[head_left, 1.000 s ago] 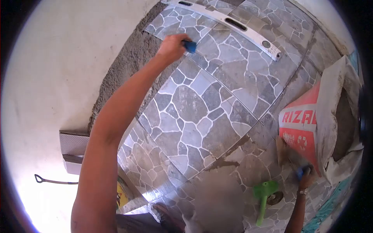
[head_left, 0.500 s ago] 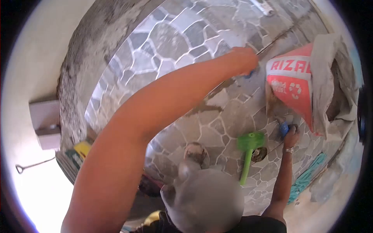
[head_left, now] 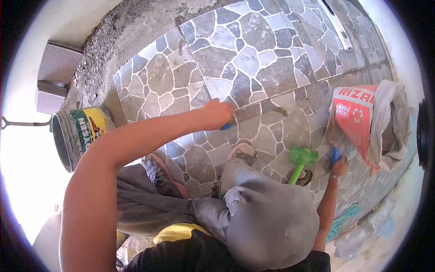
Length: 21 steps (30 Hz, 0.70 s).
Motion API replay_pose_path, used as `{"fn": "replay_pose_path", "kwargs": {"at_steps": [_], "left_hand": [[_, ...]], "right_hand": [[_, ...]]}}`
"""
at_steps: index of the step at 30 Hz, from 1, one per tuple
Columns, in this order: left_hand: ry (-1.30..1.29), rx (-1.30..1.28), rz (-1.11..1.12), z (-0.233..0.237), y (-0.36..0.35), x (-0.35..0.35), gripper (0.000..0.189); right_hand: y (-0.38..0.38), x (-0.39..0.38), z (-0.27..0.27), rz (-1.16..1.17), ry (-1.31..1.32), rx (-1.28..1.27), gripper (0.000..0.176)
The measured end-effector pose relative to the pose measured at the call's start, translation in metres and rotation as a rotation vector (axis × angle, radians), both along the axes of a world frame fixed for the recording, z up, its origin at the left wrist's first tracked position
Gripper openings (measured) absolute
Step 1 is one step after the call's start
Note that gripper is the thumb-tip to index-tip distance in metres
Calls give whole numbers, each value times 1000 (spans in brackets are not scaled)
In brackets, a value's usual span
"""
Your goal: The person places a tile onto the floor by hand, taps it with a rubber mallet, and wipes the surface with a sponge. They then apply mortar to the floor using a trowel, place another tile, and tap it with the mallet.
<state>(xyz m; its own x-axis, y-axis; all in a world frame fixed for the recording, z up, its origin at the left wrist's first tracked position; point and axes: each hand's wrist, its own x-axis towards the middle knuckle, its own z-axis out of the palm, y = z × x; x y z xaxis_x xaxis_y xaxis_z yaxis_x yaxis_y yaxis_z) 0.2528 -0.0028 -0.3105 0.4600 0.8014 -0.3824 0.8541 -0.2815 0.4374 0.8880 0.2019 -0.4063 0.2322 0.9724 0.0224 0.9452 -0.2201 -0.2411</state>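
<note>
My left hand [head_left: 216,114] is closed around a small blue tool [head_left: 226,126], mostly hidden under my fingers, at a joint line between the stone-patterned floor tiles [head_left: 253,38]. To the right, my right hand [head_left: 340,167], with a watch at the wrist, grips a blue-handled tool [head_left: 335,153] low over the tiles. Its working end is hard to make out. Beside that hand stands a red and white cement sack [head_left: 353,111], its top open. A green mallet [head_left: 303,156] lies between my knee and my right hand.
A paint bucket [head_left: 93,131] lies tipped at left, near a rough cement strip [head_left: 102,59]. A spirit level [head_left: 337,27] rests on the tiles at the top right. Teal cloth [head_left: 343,221] lies by the right wall. My shoe [head_left: 242,153] is planted on the tiles.
My left hand has moved left along the joint line, away from the sack, still holding the blue tool. My right hand keeps its tool near the sack. The view has shifted, showing more bucket and legs.
</note>
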Motion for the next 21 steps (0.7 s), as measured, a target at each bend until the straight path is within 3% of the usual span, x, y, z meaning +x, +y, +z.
{"fn": "replay_pose_path", "kwargs": {"at_steps": [2,4,5,6,7,9,11,12,13,15,16,18,21], "left_hand": [[76,-282,46,18,-10,-22,12],[-387,-244,463,9,-26,-75,18],[-478,-363,680,22,-26,-97,26],[-798,-557,1046,31,-33,-110,33],[-1082,-617,1217,42,-36,-120,43],[-1374,-782,1441,62,-39,-131,50],[-1459,-733,1338,49,-50,-120,61],[-1341,-647,1149,47,-49,-104,73],[-1175,-656,1120,40,-46,-86,76],[-852,-501,769,22,-50,-52,66],[-571,-283,560,6,-56,-34,64],[-427,-213,519,0,-62,-3,54],[-166,-85,574,-9,-49,-20,47]], "right_hand": [[-1,1,3,70,-67,52,37],[-3,-18,14,69,-76,43,38],[-7,-32,28,37,-55,5,38],[-12,-39,39,5,-37,-36,39],[-12,-30,34,10,-32,-37,39],[-4,-18,20,32,-7,-25,39],[0,-4,12,136,-67,-38,39],[-1,-2,13,186,-99,-44,39],[-1,-2,11,154,-76,-21,40],[-3,-10,13,91,-31,14,40],[-6,-15,15,66,-1,26,39],[-8,-25,22,17,63,45,38],[-10,-27,29,-5,-30,-83,37]]}}
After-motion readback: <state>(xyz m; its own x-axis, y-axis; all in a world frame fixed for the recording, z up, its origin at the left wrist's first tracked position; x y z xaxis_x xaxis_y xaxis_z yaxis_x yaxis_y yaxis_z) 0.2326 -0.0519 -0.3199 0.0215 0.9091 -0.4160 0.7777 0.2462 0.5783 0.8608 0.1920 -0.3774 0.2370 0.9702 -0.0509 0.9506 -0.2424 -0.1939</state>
